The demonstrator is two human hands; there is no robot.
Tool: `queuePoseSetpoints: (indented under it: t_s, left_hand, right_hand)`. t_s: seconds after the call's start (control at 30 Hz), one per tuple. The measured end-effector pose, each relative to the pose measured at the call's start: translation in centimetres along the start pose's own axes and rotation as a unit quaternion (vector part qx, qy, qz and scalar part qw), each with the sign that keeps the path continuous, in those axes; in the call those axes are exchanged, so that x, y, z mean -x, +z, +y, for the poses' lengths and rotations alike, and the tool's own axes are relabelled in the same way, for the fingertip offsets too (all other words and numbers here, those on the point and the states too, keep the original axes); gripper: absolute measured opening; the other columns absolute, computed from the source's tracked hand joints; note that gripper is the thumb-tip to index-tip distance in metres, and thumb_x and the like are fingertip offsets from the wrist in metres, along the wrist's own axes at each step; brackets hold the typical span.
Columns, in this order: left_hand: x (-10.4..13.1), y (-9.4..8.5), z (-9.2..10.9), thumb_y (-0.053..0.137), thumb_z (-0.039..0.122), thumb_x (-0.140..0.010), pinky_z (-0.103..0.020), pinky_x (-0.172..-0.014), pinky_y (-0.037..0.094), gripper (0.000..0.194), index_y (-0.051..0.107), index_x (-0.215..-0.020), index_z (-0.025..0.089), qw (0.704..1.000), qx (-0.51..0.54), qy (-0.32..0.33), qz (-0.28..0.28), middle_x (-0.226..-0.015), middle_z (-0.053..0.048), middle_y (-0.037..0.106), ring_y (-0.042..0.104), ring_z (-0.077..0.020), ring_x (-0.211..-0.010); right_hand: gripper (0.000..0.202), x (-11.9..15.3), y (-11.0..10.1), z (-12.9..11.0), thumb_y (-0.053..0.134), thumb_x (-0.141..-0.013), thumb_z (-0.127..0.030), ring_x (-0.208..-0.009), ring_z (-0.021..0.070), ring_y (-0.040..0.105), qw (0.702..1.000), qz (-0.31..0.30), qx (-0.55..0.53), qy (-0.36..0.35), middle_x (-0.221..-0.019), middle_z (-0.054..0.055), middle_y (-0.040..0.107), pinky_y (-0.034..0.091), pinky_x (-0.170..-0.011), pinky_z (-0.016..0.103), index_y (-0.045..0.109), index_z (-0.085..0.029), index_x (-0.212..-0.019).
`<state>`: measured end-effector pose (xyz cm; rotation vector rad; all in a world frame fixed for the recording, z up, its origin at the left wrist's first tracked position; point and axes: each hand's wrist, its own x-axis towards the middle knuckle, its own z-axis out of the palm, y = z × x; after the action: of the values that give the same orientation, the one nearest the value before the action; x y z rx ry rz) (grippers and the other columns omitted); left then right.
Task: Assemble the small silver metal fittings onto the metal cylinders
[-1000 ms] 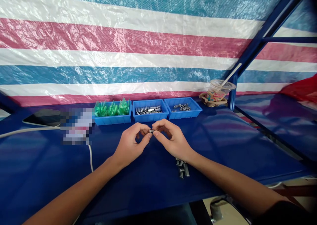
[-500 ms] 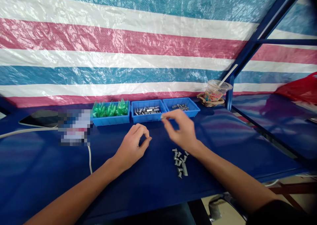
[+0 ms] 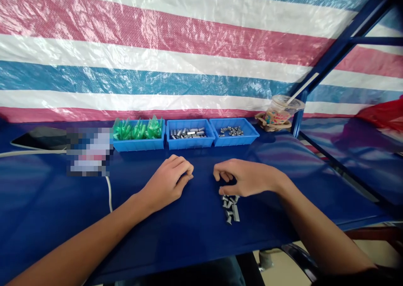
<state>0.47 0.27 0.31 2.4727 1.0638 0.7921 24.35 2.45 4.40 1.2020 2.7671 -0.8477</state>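
My left hand (image 3: 170,179) rests over the blue table (image 3: 182,231) with its fingers curled and the thumb tip against the index finger. Whatever it may hold is hidden. To the right, my right hand (image 3: 244,177) is open, palm down, thumb and index finger apart with nothing seen between them. Its thumb hovers at the upper edge of a small pile of countersunk screws (image 3: 229,219). A short grey metal bar (image 3: 236,213) lies among the screws. The hand covers the top of the pile.
Three blue bins stand in a row: one with green plastic pieces (image 3: 138,129), one with short metal rods (image 3: 191,132), one with small metal screws (image 3: 233,130). A plastic cup with a straw (image 3: 280,109) stands behind, right. A white cable (image 3: 109,193) lies at left.
My right hand has moved down from near the bins to the screw pile. Its pinch on a small piece has opened, and that piece no longer shows. My left hand keeps its closed shape.
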Motion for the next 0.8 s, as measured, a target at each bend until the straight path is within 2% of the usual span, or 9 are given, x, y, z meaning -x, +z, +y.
queuePoseSetpoints:
  t_s: [0.07, 0.17, 0.3, 0.37, 0.43, 0.53, 0.67, 0.8]
  left_hand:
    - [-0.1, 0.0, -0.1, 0.046, 0.013, -0.087, -0.031, -0.073, 0.039, 0.012, 0.047, -0.077, 0.019, 1.000, 0.000, -0.007, -0.009, -0.079, -0.001, 0.056, 0.045, -0.0167, -0.078]
    - [-0.1, 0.1, -0.2, 0.046, 0.011, -0.085, -0.030, -0.072, 0.039, 0.012, 0.047, -0.077, 0.020, 1.000, 0.001, -0.007, -0.013, -0.078, -0.001, 0.055, 0.045, -0.0165, -0.076]
    - [-0.1, 0.1, -0.3, 0.047, 0.011, -0.085, -0.029, -0.071, 0.039, 0.013, 0.047, -0.076, 0.020, 1.000, -0.006, -0.003, -0.008, -0.075, 0.000, 0.054, 0.045, -0.0161, -0.074]
    - [-0.1, 0.1, -0.2, 0.047, 0.012, -0.084, -0.029, -0.069, 0.039, 0.012, 0.047, -0.075, 0.020, 1.000, -0.009, -0.011, -0.003, -0.073, 0.000, 0.053, 0.046, -0.0159, -0.073]
    - [-0.1, 0.2, -0.1, 0.050, 0.014, -0.083, -0.028, -0.068, 0.040, 0.009, 0.047, -0.076, 0.019, 0.999, 0.001, -0.031, 0.011, -0.072, 0.001, 0.054, 0.048, -0.0158, -0.072]
    - [-0.1, 0.2, 0.3, 0.052, 0.020, -0.084, -0.028, -0.068, 0.041, 0.002, 0.054, -0.084, 0.019, 0.995, 0.052, -0.077, 0.030, -0.075, 0.000, 0.058, 0.052, -0.0157, -0.075]
    - [-0.2, 0.2, 0.7, 0.045, 0.034, -0.090, -0.026, -0.061, 0.041, 0.022, 0.059, -0.100, 0.020, 0.977, 0.158, -0.145, 0.006, -0.074, 0.001, 0.063, 0.055, -0.0141, -0.067]
    - [-0.4, 0.1, 0.3, 0.041, 0.038, -0.092, -0.026, -0.064, 0.044, 0.030, 0.062, -0.096, 0.017, 0.949, 0.257, -0.179, 0.026, -0.079, -0.002, 0.065, 0.059, -0.0147, -0.072]
  right_hand:
    - [0.006, 0.0, 0.3, -0.2, 0.061, -0.074, -0.017, -0.056, 0.0108, 0.048, 1.000, 0.008, 0.006, -0.010, -0.067, -0.002, 0.056, 0.031, -0.049, 0.022, 0.057, -0.020, -0.077]
    - [0.015, -0.6, 1.1, -0.1, 0.051, -0.078, -0.007, -0.063, 0.0132, 0.053, 0.997, 0.065, 0.015, -0.042, -0.073, 0.000, 0.059, 0.038, -0.056, 0.024, 0.056, -0.021, -0.079]
    - [0.021, -1.6, 2.1, 0.0, 0.046, -0.084, -0.009, -0.079, 0.0177, 0.058, 0.984, 0.154, 0.015, -0.088, -0.087, 0.005, 0.062, 0.044, -0.071, 0.030, 0.059, -0.021, -0.096]
    - [0.022, -2.0, 2.5, -0.2, 0.044, -0.087, -0.012, -0.080, 0.0179, 0.058, 0.978, 0.177, 0.014, -0.106, -0.090, 0.006, 0.061, 0.045, -0.072, 0.031, 0.059, -0.020, -0.101]
    - [0.021, -2.3, 2.8, -0.4, 0.042, -0.089, -0.014, -0.078, 0.0168, 0.057, 0.972, 0.200, 0.001, -0.122, -0.087, 0.006, 0.059, 0.046, -0.070, 0.030, 0.060, -0.019, -0.098]
    - [0.018, -3.0, 3.2, -1.0, 0.042, -0.091, -0.016, -0.076, 0.0145, 0.056, 0.954, 0.260, -0.053, -0.141, -0.083, 0.005, 0.058, 0.046, -0.069, 0.028, 0.060, -0.018, -0.090]
    - [0.012, -4.0, 3.9, -2.3, 0.048, -0.089, -0.018, -0.074, 0.0134, 0.057, 0.919, 0.345, -0.139, -0.134, -0.081, 0.004, 0.060, 0.045, -0.066, 0.027, 0.060, -0.019, -0.088]
    - [0.012, -4.4, 4.8, -3.3, 0.049, -0.088, -0.017, -0.078, 0.0143, 0.059, 0.895, 0.392, -0.166, -0.135, -0.084, 0.003, 0.063, 0.047, -0.068, 0.028, 0.061, -0.021, -0.088]
